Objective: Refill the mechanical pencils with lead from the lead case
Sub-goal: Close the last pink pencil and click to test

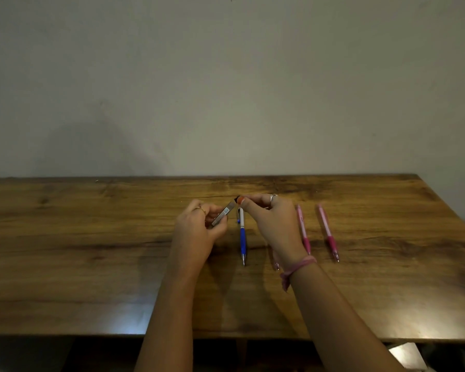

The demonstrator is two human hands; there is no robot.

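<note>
- Head view: I hold the lead case [223, 214] gripped in my left hand [199, 226], just left of the blue pencil [242, 234] lying on the table [91, 251].
- The case's long axis tilts up and right; its far end meets my right hand [274, 224], whose fingertips [240, 201] pinch there, probably at the cap.
- The blue pencil lies lengthwise, tip toward me; two pink pencils [328, 232] lie farther right, parallel.

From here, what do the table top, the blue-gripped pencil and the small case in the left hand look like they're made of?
Brown table top: wood or wood-look laminate, going by the grain streaks and soft sheen. Blue-and-white mechanical pencil: likely plastic barrel, matte blue grip perhaps rubber, shiny metal-looking tip. Slim grey lead case held by the left hand: probably plastic with a printed label; too small to be sure.
</note>
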